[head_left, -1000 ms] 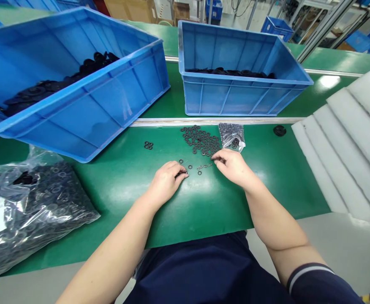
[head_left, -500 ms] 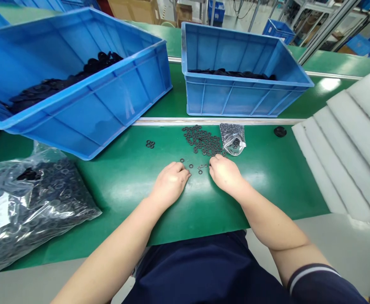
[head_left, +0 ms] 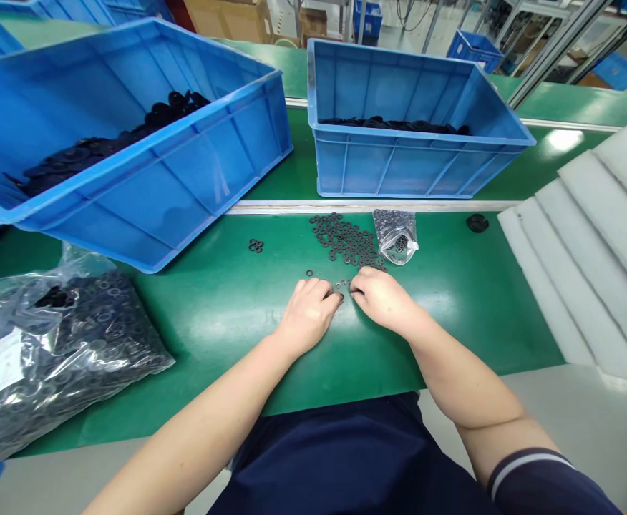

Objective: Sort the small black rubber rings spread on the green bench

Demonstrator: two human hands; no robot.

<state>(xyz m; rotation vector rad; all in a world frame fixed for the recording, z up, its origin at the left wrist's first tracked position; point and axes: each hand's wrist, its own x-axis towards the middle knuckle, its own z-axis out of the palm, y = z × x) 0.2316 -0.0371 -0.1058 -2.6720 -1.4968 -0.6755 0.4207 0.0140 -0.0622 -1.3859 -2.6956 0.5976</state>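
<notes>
My left hand (head_left: pixel 312 312) rests on the green tabletop, thumb and fingers closed together over a small black ring (head_left: pixel 341 297) that shows at the fingertips. Close by on the right, my right hand (head_left: pixel 383 295) is closed with its fingers curled down; whatever is in them is hidden. Between the two hands lie a few small thin rings (head_left: pixel 342 284). One loose black ring (head_left: pixel 309 272) sits just beyond my left hand. A spread pile of black rings (head_left: pixel 346 239) lies past my right fingertips, beside an opened clear bag of small rings (head_left: pixel 396 232).
Several black rings (head_left: pixel 255 246) form a cluster left of the pile. Two blue crates (head_left: pixel 249 129) (head_left: pixel 399 164) holding black parts stand at the back. A large clear bag (head_left: pixel 77 343) of rings lies left, white foam sheets (head_left: pixel 587 236) right, near a black round part (head_left: pixel 477 223).
My left hand has slid right, closer to my right hand, and now covers where loose rings lay. My right hand has shifted only slightly, its fingers still curled.
</notes>
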